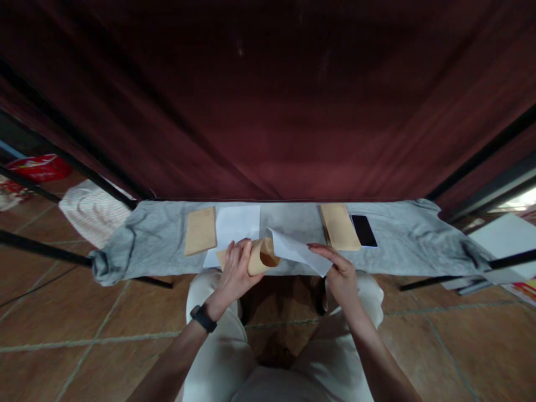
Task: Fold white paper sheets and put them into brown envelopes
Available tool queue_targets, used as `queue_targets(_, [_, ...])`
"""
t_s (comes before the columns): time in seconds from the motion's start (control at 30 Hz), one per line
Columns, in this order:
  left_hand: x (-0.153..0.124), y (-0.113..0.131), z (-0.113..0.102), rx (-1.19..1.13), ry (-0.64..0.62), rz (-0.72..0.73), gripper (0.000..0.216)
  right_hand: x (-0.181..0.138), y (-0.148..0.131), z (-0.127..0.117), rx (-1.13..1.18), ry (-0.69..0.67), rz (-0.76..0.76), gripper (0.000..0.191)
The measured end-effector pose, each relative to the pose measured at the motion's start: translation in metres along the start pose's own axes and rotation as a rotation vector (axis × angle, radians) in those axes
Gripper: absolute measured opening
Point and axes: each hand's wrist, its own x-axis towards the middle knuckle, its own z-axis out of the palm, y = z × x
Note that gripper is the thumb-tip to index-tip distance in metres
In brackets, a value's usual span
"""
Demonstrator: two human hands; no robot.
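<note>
My left hand [235, 271] is closed round a brown envelope [262, 255], squeezed so that its mouth gapes toward the right. My right hand [338, 267] pinches a folded white sheet of paper [295, 251] whose left tip is at the envelope's mouth. Both are held just over the near edge of a narrow table covered with a grey cloth [159, 237]. A dark watch sits on my left wrist.
On the cloth lie a brown envelope [201, 230], white paper sheets [237, 223], a stack of brown envelopes [339, 226] and a black phone [363, 230]. A dark red curtain hangs behind. My knees in pale trousers are below, over a tiled floor.
</note>
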Motion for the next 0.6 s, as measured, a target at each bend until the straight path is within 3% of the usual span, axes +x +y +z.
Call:
queue_targets(0.27, [0.000, -0.006, 0.004, 0.040, -0.022, 0.023, 0.100, 0.010, -0.004, -0.011, -0.138, -0.131, 0.043, 0.060])
queue_targets(0.5, [0.005, -0.008, 0.003, 0.065, -0.034, 0.084, 0.098, 0.017, 0.000, -0.019, -0.269, -0.215, 0.112, 0.053])
queue_targets(0.6, [0.006, -0.008, 0.002, 0.078, -0.022, 0.114, 0.096, 0.018, 0.000, -0.020, -0.323, -0.231, 0.114, 0.042])
